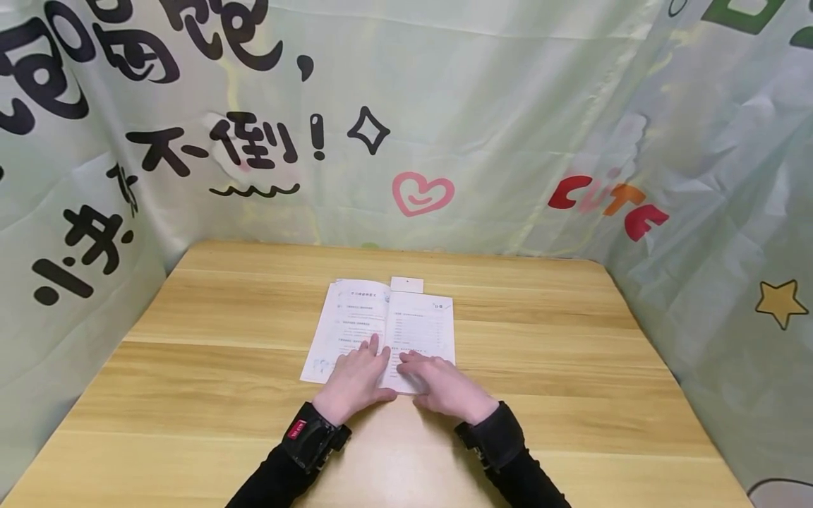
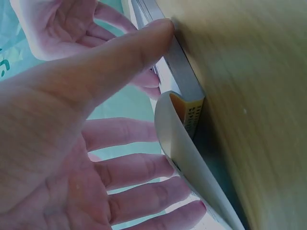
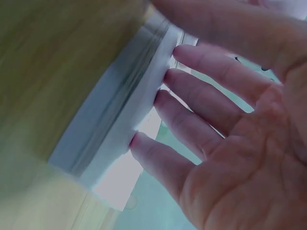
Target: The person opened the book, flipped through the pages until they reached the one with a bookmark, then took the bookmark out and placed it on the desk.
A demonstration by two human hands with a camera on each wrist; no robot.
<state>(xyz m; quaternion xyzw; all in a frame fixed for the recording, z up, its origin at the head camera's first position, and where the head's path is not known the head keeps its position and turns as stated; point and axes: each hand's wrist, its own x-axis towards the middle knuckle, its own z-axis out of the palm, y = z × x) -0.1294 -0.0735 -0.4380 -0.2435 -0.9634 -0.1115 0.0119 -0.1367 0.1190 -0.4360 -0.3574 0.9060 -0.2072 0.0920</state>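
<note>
left hand and right hand, fingers apart, touch an open book, long fold pointing away from them.

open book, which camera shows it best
The head view: it shows the open book from above, with print on both pages. The left wrist view catches its yellow spine and a curved sheet; the right wrist view, mainly page edges.
</note>
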